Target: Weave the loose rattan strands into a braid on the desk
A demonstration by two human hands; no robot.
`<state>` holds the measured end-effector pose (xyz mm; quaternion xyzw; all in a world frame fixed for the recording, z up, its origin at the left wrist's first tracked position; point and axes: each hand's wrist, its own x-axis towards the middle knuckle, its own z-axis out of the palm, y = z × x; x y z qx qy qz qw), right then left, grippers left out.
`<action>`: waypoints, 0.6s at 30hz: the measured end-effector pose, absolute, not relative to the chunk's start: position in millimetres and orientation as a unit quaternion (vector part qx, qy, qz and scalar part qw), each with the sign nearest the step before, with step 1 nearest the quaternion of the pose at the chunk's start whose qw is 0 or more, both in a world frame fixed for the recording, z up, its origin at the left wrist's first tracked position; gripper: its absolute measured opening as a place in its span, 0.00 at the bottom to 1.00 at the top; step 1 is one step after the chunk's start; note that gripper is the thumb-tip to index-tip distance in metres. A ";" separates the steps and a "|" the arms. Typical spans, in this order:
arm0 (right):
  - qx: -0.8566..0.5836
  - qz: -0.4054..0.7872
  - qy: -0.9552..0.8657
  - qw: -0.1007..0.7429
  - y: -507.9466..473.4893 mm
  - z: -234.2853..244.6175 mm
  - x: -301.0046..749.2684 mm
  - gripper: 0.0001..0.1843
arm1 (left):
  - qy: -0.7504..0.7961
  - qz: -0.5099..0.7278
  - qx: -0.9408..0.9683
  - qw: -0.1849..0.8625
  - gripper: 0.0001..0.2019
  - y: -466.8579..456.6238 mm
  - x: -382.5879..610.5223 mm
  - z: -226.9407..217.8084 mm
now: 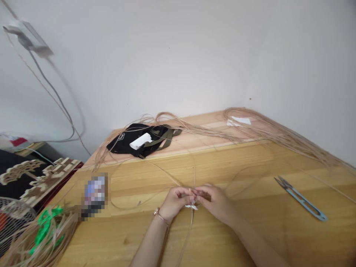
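Note:
Both hands meet close together over the middle of the wooden table (133, 237). My left hand (178, 200), with a bracelet at the wrist, pinches thin tan strands (187, 233) that look like rattan or cane. From the other side my right hand (213, 200) closes its fingertips on the same strands, touching the left fingers. Strands run out from the fingers in several directions, one toward me and others toward the back. A small white scrap (191, 207) shows just under the fingertips. The exact crossing of the strands is hidden by the fingers.
Blue thread snips (303, 202) lie at the right. A black bag (125, 142) with a white paper roll (141, 141) sits at the back, among long loose strands (294, 142). A coil tied with green ribbon (46, 230) and a blurred-out object (94, 194) are at left.

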<state>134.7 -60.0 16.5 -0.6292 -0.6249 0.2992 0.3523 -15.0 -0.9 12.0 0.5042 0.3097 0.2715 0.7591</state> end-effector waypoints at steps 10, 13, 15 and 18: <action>-0.657 0.262 -0.556 0.438 -55.2 17.6 142.2 0.12 | 0.341 0.268 0.495 0.752 0.11 -0.3 -15.6 9.3; -0.653 0.322 -0.505 0.465 -54.2 16.3 147.3 0.14 | 0.341 0.264 0.488 0.759 0.11 -0.1 -15.6 8.6; -0.652 0.348 -0.483 0.471 -53.5 14.6 150.2 0.16 | 0.345 0.262 0.486 0.759 0.11 -0.3 -15.4 8.8; -0.656 0.352 -0.465 0.479 -52.8 12.5 152.9 0.18 | 0.344 0.267 0.490 0.755 0.12 -1.0 -14.5 10.1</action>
